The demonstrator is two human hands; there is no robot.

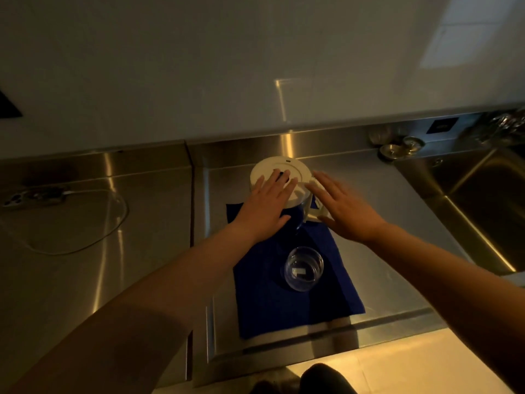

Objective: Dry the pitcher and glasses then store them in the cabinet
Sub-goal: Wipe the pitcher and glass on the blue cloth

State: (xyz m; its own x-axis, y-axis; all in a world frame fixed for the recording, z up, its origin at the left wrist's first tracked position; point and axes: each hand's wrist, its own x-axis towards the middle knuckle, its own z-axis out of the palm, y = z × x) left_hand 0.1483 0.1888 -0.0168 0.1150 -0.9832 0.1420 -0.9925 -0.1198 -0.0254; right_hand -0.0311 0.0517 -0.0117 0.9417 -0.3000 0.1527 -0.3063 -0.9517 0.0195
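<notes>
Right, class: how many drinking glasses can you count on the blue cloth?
1. The glass stands on the near half of the blue cloth, in front of the pitcher. Another could be hidden behind the hands.

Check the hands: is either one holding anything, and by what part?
Nothing is gripped. The left hand lies flat, fingers straight, on the pitcher lid. The right hand is open beside the pitcher's handle; contact cannot be told.

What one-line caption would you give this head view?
Both open hands, left hand and right hand, reach the white-lidded pitcher beside a glass on a blue cloth.
</notes>
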